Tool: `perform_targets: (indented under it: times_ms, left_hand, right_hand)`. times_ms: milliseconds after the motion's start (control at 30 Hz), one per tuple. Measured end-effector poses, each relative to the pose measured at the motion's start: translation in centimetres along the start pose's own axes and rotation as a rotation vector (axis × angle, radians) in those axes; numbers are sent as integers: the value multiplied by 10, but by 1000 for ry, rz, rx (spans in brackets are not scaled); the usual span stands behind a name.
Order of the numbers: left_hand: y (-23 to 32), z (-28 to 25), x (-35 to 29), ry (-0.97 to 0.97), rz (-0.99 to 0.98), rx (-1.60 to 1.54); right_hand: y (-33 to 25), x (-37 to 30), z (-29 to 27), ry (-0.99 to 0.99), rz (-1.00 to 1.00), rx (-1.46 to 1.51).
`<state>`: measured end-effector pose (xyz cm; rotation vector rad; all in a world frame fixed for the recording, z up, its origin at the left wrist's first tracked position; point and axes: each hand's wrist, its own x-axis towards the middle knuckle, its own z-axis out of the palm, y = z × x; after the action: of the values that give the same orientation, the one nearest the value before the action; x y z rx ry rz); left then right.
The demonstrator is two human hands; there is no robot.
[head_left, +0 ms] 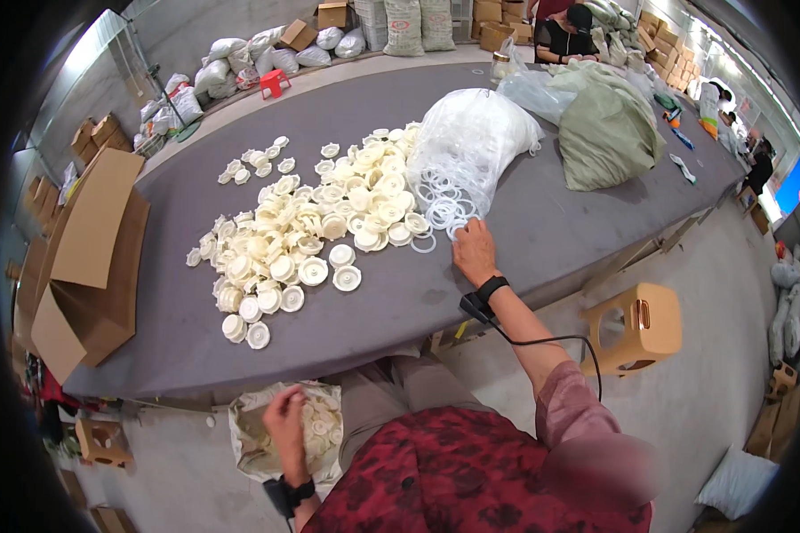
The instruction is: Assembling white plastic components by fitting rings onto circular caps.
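My right hand [476, 252] reaches to the edge of a pile of translucent plastic rings [446, 202]. Its fingers are closed on a ring at the near side, partly hidden by the fingertips. The rings spill from the mouth of a white plastic bag [480, 129]. Left of them spreads a large heap of cream ridged plastic caps [280, 226], with a few loose ones in front. Below the table edge, my left hand [286, 421] hangs above an open sack [249, 449] of similar caps. Motion blurs its bent fingers, so I cannot make out whether they hold anything.
An open cardboard box [98, 258] stands at the table's left end. A green-grey sack [609, 129] lies at the right, beyond the white bag. A tan plastic stool [653, 329] is on the floor at right. A person [564, 40] sits across the table's far side.
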<state>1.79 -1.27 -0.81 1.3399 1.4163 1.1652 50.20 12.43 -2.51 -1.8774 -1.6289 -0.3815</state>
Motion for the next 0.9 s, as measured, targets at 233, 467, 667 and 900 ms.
perform_targets:
  times_ms: [233,467,667,900]
  left_hand:
    - [28,115,33,-392,135,-102]
    - [11,160,82,-292,462,223]
    - [13,150,77,-222,523,219]
    - [17,157,77,-268,501,208]
  right_hand:
    - [-30,-24,-33,14,181,612]
    - [-56,-37,-89,-89,857,1888]
    - [-68,-15,-142,141,672,2373]
    - [-94,11,-230,183,-51,2157]
